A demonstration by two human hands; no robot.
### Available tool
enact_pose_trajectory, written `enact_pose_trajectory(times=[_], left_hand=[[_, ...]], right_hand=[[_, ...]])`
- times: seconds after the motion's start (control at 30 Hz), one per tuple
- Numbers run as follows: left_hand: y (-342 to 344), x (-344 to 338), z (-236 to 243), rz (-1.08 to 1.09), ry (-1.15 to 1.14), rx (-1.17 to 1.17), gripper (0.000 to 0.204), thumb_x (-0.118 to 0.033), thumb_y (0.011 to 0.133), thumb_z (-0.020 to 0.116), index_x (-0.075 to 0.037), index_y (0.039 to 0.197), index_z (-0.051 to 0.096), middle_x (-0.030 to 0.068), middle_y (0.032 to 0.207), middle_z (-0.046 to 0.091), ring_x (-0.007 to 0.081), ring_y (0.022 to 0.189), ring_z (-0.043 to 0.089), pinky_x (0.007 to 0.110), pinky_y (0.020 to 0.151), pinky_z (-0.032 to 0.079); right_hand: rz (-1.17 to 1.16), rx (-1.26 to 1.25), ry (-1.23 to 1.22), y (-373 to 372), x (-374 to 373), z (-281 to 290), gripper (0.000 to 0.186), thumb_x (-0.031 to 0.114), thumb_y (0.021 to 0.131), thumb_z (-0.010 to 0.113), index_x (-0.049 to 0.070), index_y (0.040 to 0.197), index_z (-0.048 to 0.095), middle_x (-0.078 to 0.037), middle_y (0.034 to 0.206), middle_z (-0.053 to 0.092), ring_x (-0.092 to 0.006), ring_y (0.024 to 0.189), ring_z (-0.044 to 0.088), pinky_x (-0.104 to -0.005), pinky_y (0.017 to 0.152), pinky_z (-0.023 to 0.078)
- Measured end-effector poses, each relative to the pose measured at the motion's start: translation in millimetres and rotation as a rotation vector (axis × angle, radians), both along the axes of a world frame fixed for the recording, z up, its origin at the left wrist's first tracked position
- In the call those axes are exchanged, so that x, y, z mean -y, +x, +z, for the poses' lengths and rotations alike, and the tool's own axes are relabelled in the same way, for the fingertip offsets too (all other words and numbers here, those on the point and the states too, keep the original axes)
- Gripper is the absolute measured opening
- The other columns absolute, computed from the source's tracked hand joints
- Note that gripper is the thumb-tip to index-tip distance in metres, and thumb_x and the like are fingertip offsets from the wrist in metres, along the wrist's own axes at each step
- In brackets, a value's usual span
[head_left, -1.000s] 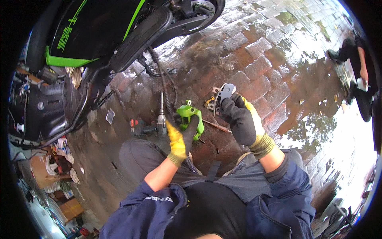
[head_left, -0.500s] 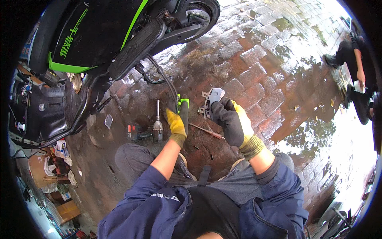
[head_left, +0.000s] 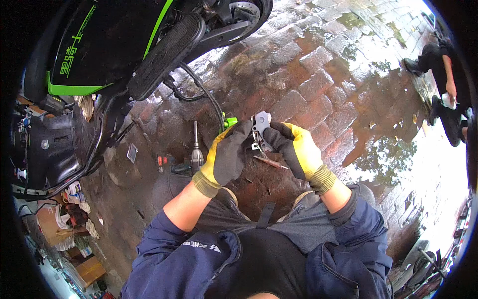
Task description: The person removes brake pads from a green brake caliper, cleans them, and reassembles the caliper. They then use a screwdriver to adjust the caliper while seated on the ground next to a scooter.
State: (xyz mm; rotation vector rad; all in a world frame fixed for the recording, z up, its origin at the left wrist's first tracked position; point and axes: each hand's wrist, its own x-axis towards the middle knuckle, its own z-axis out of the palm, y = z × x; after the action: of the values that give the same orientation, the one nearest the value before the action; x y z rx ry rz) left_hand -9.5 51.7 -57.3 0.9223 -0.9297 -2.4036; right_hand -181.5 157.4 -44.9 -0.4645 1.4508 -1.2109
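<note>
Between my two gloved hands is a grey metal brake caliper [head_left: 261, 121] with bracket pieces along its edge. My right hand [head_left: 299, 152] closes its fingers on the right side of it. The fingertips of my left hand [head_left: 226, 157] are pressed together at its left side. Both gloves are yellow and black. Just behind my left hand, a bright green part [head_left: 230, 121] hangs at the end of a black hose [head_left: 213, 102], partly hidden by the glove. Below the caliper, a screwdriver [head_left: 270, 162] with a reddish handle lies on the ground.
A black and green scooter [head_left: 117, 55] stands at the upper left. A cordless impact wrench [head_left: 197, 155] with a long socket rests left of my left hand. Cardboard boxes [head_left: 90, 269] are at the lower left. Another person [head_left: 443, 74] is at the far right, beside wet paving [head_left: 318, 107].
My left hand has left the green part and moved right to the caliper. My right hand has brought the caliper slightly nearer and turned it more upright.
</note>
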Motion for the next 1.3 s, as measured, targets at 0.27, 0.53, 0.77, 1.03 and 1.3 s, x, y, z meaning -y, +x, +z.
enact_pose_trajectory(times=[0.27, 0.53, 0.77, 1.03, 1.3], left_hand=[[22, 12, -32, 0.052, -0.155, 0.079, 0.028, -0.018, 0.109, 0.058, -0.003, 0.132, 0.067, 0.0050, 0.119, 0.072, 0.0150, 0.104, 0.070, 0.033, 0.091, 0.058], [14, 9, -8, 0.034, 0.058, 0.102, 0.033, -0.015, 0.111, 0.057, 0.000, 0.139, 0.063, 0.0083, 0.128, 0.070, 0.0197, 0.113, 0.069, 0.035, 0.104, 0.056], [17, 10, -33, 0.196, -0.054, 0.004, 0.039, -0.026, 0.112, 0.055, -0.003, 0.142, 0.063, 0.0087, 0.131, 0.071, 0.0209, 0.113, 0.072, 0.037, 0.099, 0.060], [-3, -3, -1, 0.208, -0.006, 0.127, 0.039, -0.032, 0.113, 0.052, -0.009, 0.142, 0.064, 0.0047, 0.125, 0.074, 0.0191, 0.108, 0.074, 0.039, 0.095, 0.062], [-10, -5, 5, 0.183, 0.121, 0.101, 0.037, -0.031, 0.113, 0.049, -0.011, 0.141, 0.064, 0.0052, 0.125, 0.073, 0.0214, 0.110, 0.072, 0.044, 0.099, 0.061]], right_hand=[[0.159, -0.223, -0.058, 0, 4, 8, 0.048, 0.037, 0.104, 0.073, 0.000, 0.134, 0.069, -0.005, 0.116, 0.078, -0.0088, 0.101, 0.067, -0.0274, 0.091, 0.053], [0.253, -0.238, 0.016, -4, 6, 8, 0.048, 0.039, 0.104, 0.073, -0.001, 0.131, 0.070, -0.004, 0.116, 0.078, -0.0098, 0.105, 0.068, -0.0286, 0.096, 0.052], [0.121, -0.241, -0.068, -13, 7, 6, 0.035, 0.026, 0.103, 0.074, 0.000, 0.126, 0.071, -0.005, 0.100, 0.079, -0.0099, 0.088, 0.069, -0.0270, 0.085, 0.054], [-0.068, 0.025, -0.040, 4, 9, 17, 0.032, 0.016, 0.100, 0.071, -0.005, 0.125, 0.070, -0.006, 0.108, 0.076, -0.0141, 0.096, 0.067, -0.0317, 0.091, 0.053], [-0.019, -0.079, 0.003, 5, 14, 26, 0.033, 0.021, 0.100, 0.075, -0.002, 0.123, 0.071, -0.005, 0.106, 0.076, -0.0129, 0.094, 0.066, -0.0297, 0.088, 0.053]])
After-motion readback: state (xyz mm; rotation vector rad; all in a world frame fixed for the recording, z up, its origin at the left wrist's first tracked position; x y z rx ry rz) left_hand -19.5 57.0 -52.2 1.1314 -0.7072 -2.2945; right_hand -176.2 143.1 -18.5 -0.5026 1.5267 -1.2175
